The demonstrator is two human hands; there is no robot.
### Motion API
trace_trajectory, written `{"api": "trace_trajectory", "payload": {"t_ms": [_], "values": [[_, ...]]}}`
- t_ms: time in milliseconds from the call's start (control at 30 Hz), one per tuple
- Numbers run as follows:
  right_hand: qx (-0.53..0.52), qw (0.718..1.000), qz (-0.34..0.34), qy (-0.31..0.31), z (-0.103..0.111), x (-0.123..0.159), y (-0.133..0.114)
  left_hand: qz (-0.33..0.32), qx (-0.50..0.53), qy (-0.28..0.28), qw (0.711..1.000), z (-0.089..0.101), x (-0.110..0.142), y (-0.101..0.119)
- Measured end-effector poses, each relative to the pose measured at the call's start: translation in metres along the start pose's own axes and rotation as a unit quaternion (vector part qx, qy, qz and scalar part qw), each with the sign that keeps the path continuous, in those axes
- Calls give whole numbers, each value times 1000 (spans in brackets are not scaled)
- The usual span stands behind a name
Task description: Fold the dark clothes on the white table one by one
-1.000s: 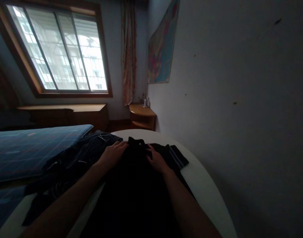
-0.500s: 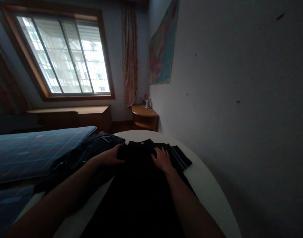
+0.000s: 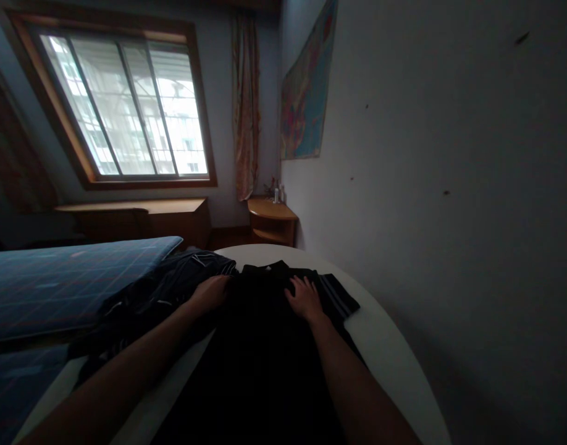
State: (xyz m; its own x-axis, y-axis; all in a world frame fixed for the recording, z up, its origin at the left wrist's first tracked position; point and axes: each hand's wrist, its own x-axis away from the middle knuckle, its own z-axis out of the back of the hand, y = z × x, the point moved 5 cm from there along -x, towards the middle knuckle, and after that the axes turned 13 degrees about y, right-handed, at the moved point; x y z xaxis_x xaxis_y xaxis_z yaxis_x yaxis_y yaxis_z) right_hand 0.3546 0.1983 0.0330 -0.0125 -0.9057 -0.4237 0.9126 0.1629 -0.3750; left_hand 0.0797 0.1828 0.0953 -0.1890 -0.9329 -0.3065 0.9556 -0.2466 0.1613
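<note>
A black garment [image 3: 265,346] lies spread on a round white table [image 3: 385,352], its collar end [image 3: 274,270] at the far side and a striped sleeve cuff [image 3: 336,295] off to the right. My left hand [image 3: 210,292] rests on the garment's left shoulder area with fingers curled over the cloth's edge. My right hand [image 3: 303,298] lies flat on the garment near the collar, fingers spread. The room is dim, so the cloth's folds are hard to make out.
A dark striped cloth [image 3: 163,290] is heaped at the table's left. A blue checked bed [image 3: 65,278] lies further left. Beyond are a wooden cabinet [image 3: 144,216], a corner shelf [image 3: 269,219], a window [image 3: 126,105] and a grey wall [image 3: 441,185] close on the right.
My left hand slid left from the collar to the garment's left edge, then back a little inward. My right hand flattened near the collar. The collar end now lies flatter.
</note>
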Motion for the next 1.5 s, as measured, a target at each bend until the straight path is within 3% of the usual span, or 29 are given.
{"api": "trace_trajectory", "payload": {"t_ms": [167,400,567,733,967,1167,1300,1500], "values": [[-7,1000,-7,-4,-1,-1,0,71,-7,49,996,18,-14,-5],[0,1000,-11,0,0,0,-1,160,-87,173,968,95,-10,-35],[8,1000,-11,-3,0,0,-3,204,-159,156,953,123,8,-64],[10,1000,-16,-7,0,1,-3,196,-156,114,962,112,5,-65],[13,1000,-16,-12,1,1,-3,45,-194,65,978,73,-12,-36],[22,999,-33,-4,1,1,-1,64,-192,71,977,70,-25,-41],[43,997,-57,2,2,1,-1,25,-212,79,974,63,-30,-24],[43,998,-29,-36,3,2,-5,-48,-206,64,975,23,-39,5]]}}
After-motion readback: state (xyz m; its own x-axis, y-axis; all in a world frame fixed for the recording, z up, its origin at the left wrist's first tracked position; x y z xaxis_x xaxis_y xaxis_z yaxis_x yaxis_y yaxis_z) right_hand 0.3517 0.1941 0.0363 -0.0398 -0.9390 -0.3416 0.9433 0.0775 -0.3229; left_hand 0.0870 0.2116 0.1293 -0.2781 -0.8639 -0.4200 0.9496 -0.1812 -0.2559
